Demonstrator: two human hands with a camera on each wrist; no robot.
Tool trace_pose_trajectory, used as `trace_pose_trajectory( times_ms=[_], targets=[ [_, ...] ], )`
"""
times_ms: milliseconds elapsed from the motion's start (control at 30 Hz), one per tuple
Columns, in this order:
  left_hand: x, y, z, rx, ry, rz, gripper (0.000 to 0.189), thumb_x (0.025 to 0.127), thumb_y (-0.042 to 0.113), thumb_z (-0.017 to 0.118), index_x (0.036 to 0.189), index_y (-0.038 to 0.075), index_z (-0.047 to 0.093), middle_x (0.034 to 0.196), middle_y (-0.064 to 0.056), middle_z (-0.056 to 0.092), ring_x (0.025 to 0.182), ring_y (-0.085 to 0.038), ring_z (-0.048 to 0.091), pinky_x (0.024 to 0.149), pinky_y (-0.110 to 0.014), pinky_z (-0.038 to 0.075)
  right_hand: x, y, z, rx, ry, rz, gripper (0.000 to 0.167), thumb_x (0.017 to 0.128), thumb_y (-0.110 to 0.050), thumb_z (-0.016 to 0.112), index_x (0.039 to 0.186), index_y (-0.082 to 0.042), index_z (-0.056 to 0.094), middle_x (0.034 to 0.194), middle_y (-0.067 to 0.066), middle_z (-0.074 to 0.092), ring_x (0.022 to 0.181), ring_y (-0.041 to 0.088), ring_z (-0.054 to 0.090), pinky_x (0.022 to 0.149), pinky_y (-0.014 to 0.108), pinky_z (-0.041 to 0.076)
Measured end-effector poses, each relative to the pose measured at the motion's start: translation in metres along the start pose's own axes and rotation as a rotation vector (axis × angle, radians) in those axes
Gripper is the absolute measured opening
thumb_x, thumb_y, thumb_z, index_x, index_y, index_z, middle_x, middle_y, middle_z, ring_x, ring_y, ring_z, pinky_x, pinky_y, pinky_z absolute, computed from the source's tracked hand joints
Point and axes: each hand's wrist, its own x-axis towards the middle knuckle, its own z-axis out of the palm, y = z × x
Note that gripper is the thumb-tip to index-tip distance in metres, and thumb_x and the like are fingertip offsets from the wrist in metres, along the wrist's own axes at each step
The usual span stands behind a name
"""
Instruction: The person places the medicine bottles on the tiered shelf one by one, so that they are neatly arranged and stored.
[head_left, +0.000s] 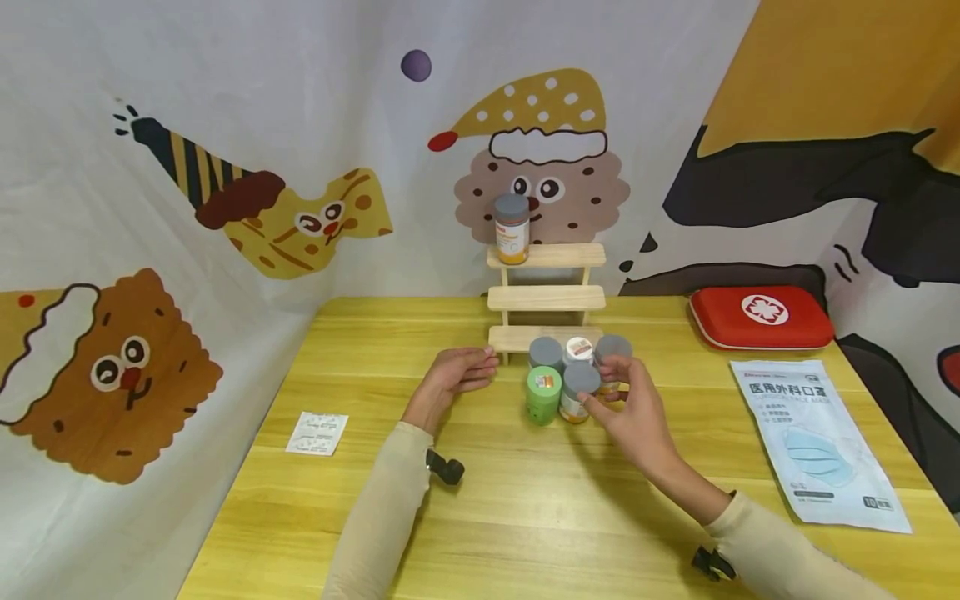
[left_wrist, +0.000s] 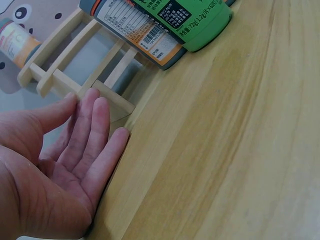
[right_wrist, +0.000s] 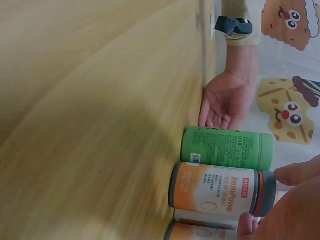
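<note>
My right hand point(head_left: 633, 417) is at the front pill bottle point(head_left: 576, 408), which has a grey lid and an orange-and-white label. Its thumb and fingers pinch that bottle around the lid point(right_wrist: 268, 194). Against its left side stands a green bottle point(head_left: 543, 396). Behind these are a grey-lidded bottle point(head_left: 545, 352), a white-topped bottle point(head_left: 579, 348) and another grey-lidded bottle point(head_left: 617, 344) close to my right fingertips. My left hand point(head_left: 459, 372) rests its edge on the table, palm inward and fingers relaxed, beside the wooden step stand point(head_left: 517, 337), holding nothing.
On the stand's top step is one more grey-lidded bottle point(head_left: 512, 233). A red first-aid case point(head_left: 761, 318) and a face mask packet point(head_left: 821, 450) lie at the right of the table point(head_left: 495, 533). A small white packet point(head_left: 317, 433) lies at left. A printed curtain point(head_left: 300, 100) hangs behind.
</note>
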Motion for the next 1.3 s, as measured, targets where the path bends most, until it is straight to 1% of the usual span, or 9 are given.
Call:
trace_pose_trajectory(
  times_ms=[167, 267, 433, 500, 667, 733, 967, 1200, 1300],
  targets=[
    [0.000, 0.000, 0.000, 0.000, -0.002, -0.001, 0.038, 0.101, 0.026, 0.075, 0.130, 0.002, 0.072, 0.109, -0.006, 0.083, 0.102, -0.021, 0.080, 0.094, -0.038, 0.066, -0.001, 0.002, 0.003, -0.038, -0.015, 0.012, 0.062, 0.089, -0.004, 0.085, 0.141, 0.003, 0.052, 0.132, 0.020, 0.060, 0.116, 0.035, 0.065, 0.087, 0.032, 0.064],
    [0.000, 0.000, 0.000, 0.001, -0.004, -0.001, 0.038, 0.101, 0.026, 0.075, 0.131, 0.001, 0.072, 0.109, -0.006, 0.083, 0.103, -0.021, 0.080, 0.095, -0.039, 0.066, -0.002, 0.004, 0.005, -0.054, -0.015, 0.001, 0.061, 0.087, -0.002, 0.086, 0.139, 0.003, 0.054, 0.130, 0.020, 0.059, 0.114, 0.035, 0.066, 0.085, 0.034, 0.066],
    [0.001, 0.000, 0.000, -0.006, -0.005, -0.009, 0.039, 0.101, 0.026, 0.075, 0.131, 0.002, 0.072, 0.109, -0.006, 0.083, 0.102, -0.020, 0.080, 0.095, -0.039, 0.066, -0.003, 0.008, 0.008, -0.084, -0.005, -0.023, 0.060, 0.086, -0.001, 0.087, 0.137, 0.003, 0.055, 0.127, 0.020, 0.060, 0.112, 0.033, 0.066, 0.082, 0.024, 0.063],
    [0.001, -0.001, 0.000, -0.008, -0.005, -0.010, 0.039, 0.101, 0.026, 0.076, 0.132, 0.002, 0.072, 0.109, -0.006, 0.083, 0.102, -0.020, 0.080, 0.095, -0.039, 0.066, -0.003, 0.009, 0.009, -0.103, -0.007, -0.027, 0.060, 0.086, -0.003, 0.087, 0.137, 0.002, 0.055, 0.127, 0.020, 0.060, 0.112, 0.034, 0.066, 0.081, 0.022, 0.061],
    [0.000, -0.001, 0.000, -0.010, -0.002, -0.010, 0.040, 0.101, 0.025, 0.075, 0.132, 0.001, 0.071, 0.108, -0.007, 0.083, 0.100, -0.019, 0.080, 0.093, -0.039, 0.066, -0.002, 0.011, 0.010, -0.148, -0.003, -0.045, 0.058, 0.086, -0.006, 0.088, 0.135, 0.000, 0.058, 0.125, 0.019, 0.062, 0.109, 0.035, 0.067, 0.079, 0.036, 0.064],
    [0.000, -0.001, 0.000, -0.014, 0.000, -0.011, 0.039, 0.101, 0.025, 0.076, 0.132, 0.001, 0.071, 0.107, -0.006, 0.083, 0.099, -0.018, 0.080, 0.093, -0.038, 0.066, -0.001, 0.012, 0.011, -0.155, 0.003, -0.056, 0.057, 0.085, -0.007, 0.089, 0.133, 0.000, 0.059, 0.124, 0.019, 0.063, 0.108, 0.034, 0.068, 0.078, 0.038, 0.065],
    [0.002, -0.001, 0.001, -0.032, 0.006, -0.021, 0.040, 0.100, 0.025, 0.077, 0.132, 0.002, 0.071, 0.106, -0.006, 0.083, 0.100, -0.020, 0.081, 0.092, -0.038, 0.067, 0.001, 0.017, 0.008, -0.151, 0.007, -0.077, 0.055, 0.083, -0.010, 0.091, 0.129, -0.003, 0.063, 0.119, 0.016, 0.065, 0.104, 0.033, 0.068, 0.074, 0.034, 0.066],
    [0.003, 0.000, 0.002, -0.049, 0.007, -0.018, 0.039, 0.100, 0.024, 0.077, 0.131, 0.001, 0.071, 0.101, -0.004, 0.084, 0.094, -0.017, 0.081, 0.088, -0.036, 0.068, 0.001, 0.016, 0.002, -0.137, 0.026, -0.105, 0.053, 0.080, -0.010, 0.093, 0.125, -0.004, 0.066, 0.113, 0.014, 0.065, 0.101, 0.034, 0.067, 0.071, 0.028, 0.065],
    [0.003, 0.000, 0.001, -0.042, 0.009, -0.018, 0.039, 0.100, 0.024, 0.077, 0.131, 0.002, 0.072, 0.102, -0.004, 0.083, 0.095, -0.017, 0.081, 0.089, -0.036, 0.067, 0.001, 0.013, -0.002, -0.138, 0.040, -0.116, 0.050, 0.080, -0.010, 0.093, 0.123, -0.004, 0.067, 0.111, 0.012, 0.066, 0.101, 0.029, 0.066, 0.072, 0.029, 0.064]
  ],
)
